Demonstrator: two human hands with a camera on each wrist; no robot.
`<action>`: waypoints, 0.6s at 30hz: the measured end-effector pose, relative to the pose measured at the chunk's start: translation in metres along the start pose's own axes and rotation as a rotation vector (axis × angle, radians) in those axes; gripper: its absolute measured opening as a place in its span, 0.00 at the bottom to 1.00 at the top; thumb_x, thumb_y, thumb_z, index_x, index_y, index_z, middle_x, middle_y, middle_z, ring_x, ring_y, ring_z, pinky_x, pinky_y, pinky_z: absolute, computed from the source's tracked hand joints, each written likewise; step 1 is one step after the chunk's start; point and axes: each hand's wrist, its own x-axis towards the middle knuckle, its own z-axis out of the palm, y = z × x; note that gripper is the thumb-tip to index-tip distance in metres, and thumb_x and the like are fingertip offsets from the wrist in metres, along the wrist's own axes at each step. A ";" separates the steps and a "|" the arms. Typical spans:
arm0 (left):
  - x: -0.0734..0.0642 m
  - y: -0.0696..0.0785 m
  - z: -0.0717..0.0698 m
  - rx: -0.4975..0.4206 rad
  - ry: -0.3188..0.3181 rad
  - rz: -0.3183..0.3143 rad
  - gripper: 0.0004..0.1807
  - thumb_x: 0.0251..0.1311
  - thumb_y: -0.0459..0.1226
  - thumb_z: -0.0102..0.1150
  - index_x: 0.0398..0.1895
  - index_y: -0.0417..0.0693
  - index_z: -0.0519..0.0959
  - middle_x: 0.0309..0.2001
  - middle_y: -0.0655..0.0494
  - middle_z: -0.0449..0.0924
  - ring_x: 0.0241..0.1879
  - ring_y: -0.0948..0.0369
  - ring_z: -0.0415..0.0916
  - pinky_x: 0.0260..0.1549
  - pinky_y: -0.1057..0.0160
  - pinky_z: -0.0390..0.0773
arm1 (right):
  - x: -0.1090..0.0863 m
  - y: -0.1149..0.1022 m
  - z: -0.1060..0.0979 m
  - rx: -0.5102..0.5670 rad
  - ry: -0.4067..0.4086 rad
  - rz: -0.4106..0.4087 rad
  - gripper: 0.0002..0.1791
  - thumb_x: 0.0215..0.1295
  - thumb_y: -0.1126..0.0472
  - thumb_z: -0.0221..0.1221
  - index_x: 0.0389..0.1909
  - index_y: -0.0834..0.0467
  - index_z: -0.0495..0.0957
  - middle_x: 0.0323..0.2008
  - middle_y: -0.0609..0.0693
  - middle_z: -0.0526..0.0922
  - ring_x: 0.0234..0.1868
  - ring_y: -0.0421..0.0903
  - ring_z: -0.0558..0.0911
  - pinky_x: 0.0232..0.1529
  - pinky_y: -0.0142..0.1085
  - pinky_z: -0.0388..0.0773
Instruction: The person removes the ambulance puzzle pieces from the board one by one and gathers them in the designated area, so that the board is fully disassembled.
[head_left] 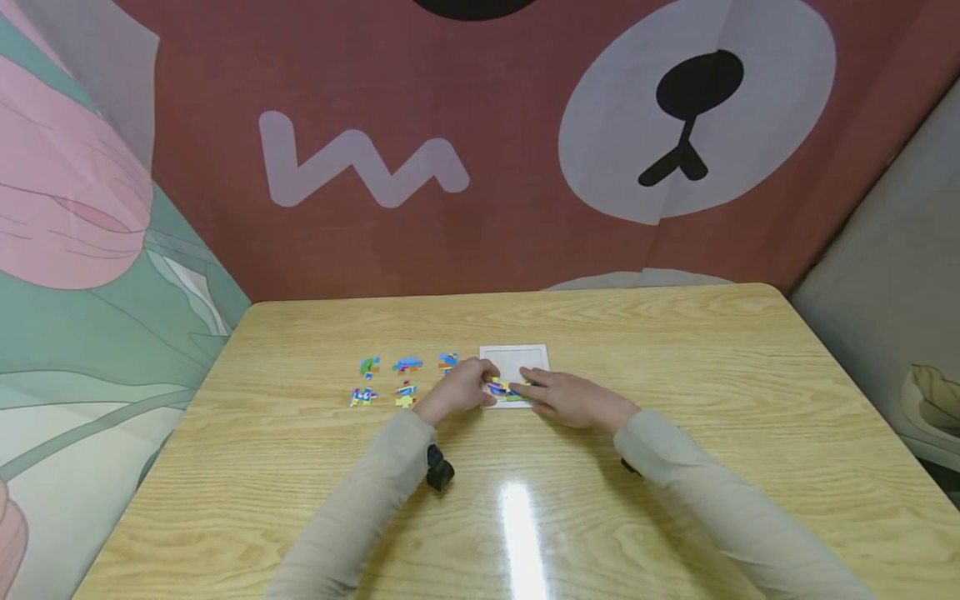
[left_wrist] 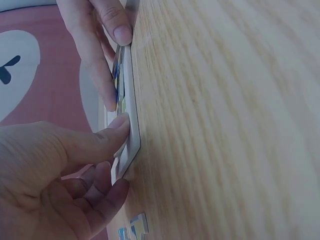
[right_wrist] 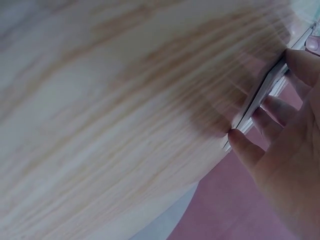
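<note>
A white puzzle tray (head_left: 514, 357) lies on the table, with colourful jigsaw pieces (head_left: 501, 387) fitted along its near part. My left hand (head_left: 463, 387) grips the tray's near left corner. In the left wrist view, its thumb lies on the rim and its other fingers curl against the side edge. From the right, my right hand (head_left: 570, 397) reaches over the tray with its fingers fairly straight, touching the pieces and the right edge. The right wrist view shows its fingertips (right_wrist: 239, 137) along the tray's edge. Both hands partly hide the pieces inside.
Left of the tray, several loose jigsaw pieces (head_left: 407, 365) lie in two rows on the wooden table (head_left: 315, 475). One loose piece (left_wrist: 139, 226) shows close to my left fingers. Behind the table's far edge hangs a printed cloth (head_left: 510, 242).
</note>
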 end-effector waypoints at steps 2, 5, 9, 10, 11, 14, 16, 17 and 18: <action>0.000 0.000 -0.001 -0.007 0.002 0.000 0.20 0.52 0.30 0.67 0.50 0.35 0.78 0.39 0.47 0.78 0.35 0.60 0.67 0.40 0.62 0.72 | -0.001 0.000 -0.001 0.001 0.000 -0.002 0.26 0.74 0.58 0.46 0.72 0.52 0.59 0.72 0.61 0.57 0.71 0.60 0.62 0.66 0.54 0.65; 0.000 0.000 -0.001 -0.011 0.011 0.004 0.20 0.52 0.30 0.68 0.49 0.36 0.78 0.38 0.48 0.76 0.34 0.60 0.66 0.39 0.63 0.71 | -0.001 -0.001 -0.001 -0.011 0.002 -0.012 0.27 0.74 0.58 0.47 0.72 0.53 0.59 0.72 0.62 0.57 0.71 0.60 0.62 0.66 0.53 0.65; -0.001 -0.001 -0.001 -0.025 0.019 0.013 0.19 0.52 0.29 0.68 0.48 0.39 0.77 0.38 0.48 0.77 0.34 0.60 0.67 0.38 0.64 0.72 | -0.001 -0.001 -0.001 -0.001 0.003 -0.009 0.27 0.74 0.58 0.47 0.72 0.53 0.59 0.72 0.62 0.57 0.71 0.60 0.62 0.66 0.53 0.65; -0.002 -0.001 -0.001 -0.031 0.018 0.016 0.19 0.52 0.29 0.68 0.48 0.39 0.77 0.37 0.48 0.77 0.34 0.60 0.67 0.37 0.64 0.71 | -0.001 -0.002 -0.002 -0.013 0.008 -0.016 0.26 0.73 0.58 0.47 0.71 0.53 0.60 0.72 0.62 0.58 0.71 0.60 0.62 0.66 0.53 0.65; -0.002 -0.001 -0.001 -0.038 0.017 0.019 0.19 0.52 0.29 0.67 0.48 0.40 0.76 0.37 0.48 0.77 0.33 0.61 0.68 0.36 0.65 0.71 | 0.000 -0.002 -0.002 -0.021 0.008 -0.020 0.26 0.73 0.58 0.47 0.71 0.53 0.60 0.72 0.62 0.58 0.71 0.60 0.62 0.66 0.53 0.65; -0.003 -0.002 -0.001 -0.058 0.015 0.032 0.19 0.52 0.28 0.67 0.48 0.41 0.75 0.35 0.49 0.78 0.32 0.61 0.69 0.33 0.66 0.70 | 0.000 -0.002 -0.002 -0.054 0.014 -0.036 0.26 0.73 0.58 0.47 0.71 0.54 0.61 0.71 0.63 0.59 0.70 0.60 0.63 0.66 0.52 0.66; -0.005 -0.002 -0.002 -0.062 0.019 0.044 0.18 0.53 0.28 0.66 0.48 0.41 0.75 0.36 0.49 0.79 0.33 0.61 0.70 0.33 0.66 0.71 | -0.001 -0.002 -0.002 -0.058 0.014 -0.033 0.26 0.73 0.59 0.47 0.71 0.54 0.61 0.71 0.63 0.59 0.70 0.60 0.63 0.66 0.52 0.66; -0.005 -0.002 -0.002 -0.066 0.024 0.049 0.17 0.54 0.27 0.65 0.48 0.42 0.75 0.36 0.49 0.79 0.33 0.61 0.72 0.34 0.66 0.72 | -0.001 -0.002 -0.001 -0.051 0.009 -0.028 0.26 0.73 0.59 0.47 0.71 0.54 0.61 0.72 0.62 0.58 0.70 0.60 0.63 0.66 0.52 0.65; -0.006 -0.003 -0.002 -0.071 0.027 0.056 0.16 0.56 0.27 0.63 0.48 0.42 0.75 0.37 0.48 0.80 0.33 0.61 0.73 0.34 0.66 0.73 | -0.001 -0.002 -0.001 -0.050 0.007 -0.026 0.26 0.73 0.59 0.47 0.71 0.54 0.60 0.72 0.63 0.58 0.70 0.60 0.63 0.66 0.52 0.65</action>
